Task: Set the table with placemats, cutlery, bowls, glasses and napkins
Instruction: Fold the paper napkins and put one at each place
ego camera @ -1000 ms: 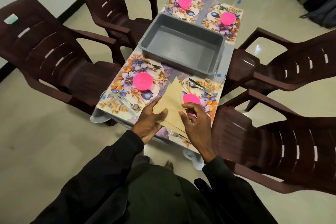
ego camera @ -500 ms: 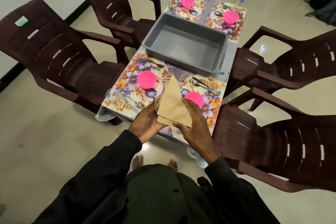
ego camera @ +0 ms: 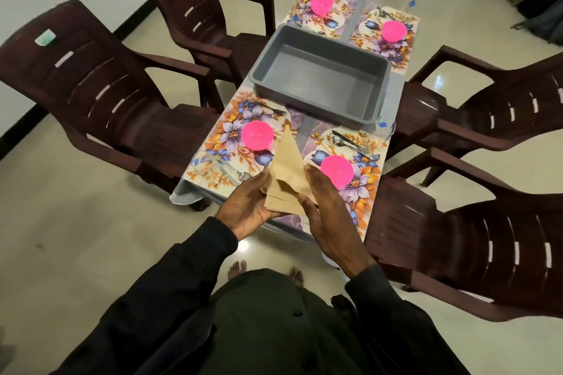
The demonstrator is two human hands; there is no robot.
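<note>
A stack of tan, triangle-folded napkins is held over the near end of the table. My left hand supports the stack from below and the left, fingers curled under it. My right hand pinches the stack's right edge with thumb and fingers. Several floral placemats cover the table, each bearing a pink bowl: near left, near right, far left, far right. A fork and spoon lie on the near mats. A clear glass stands near left.
A grey empty tub sits in the table's middle. Dark brown plastic chairs stand round the table: two left, two right. My bare feet show on the glossy floor below the table's near edge.
The napkin stack has stayed between both hands over the near table end. My right hand has slid from on top of the stack to its right edge.
</note>
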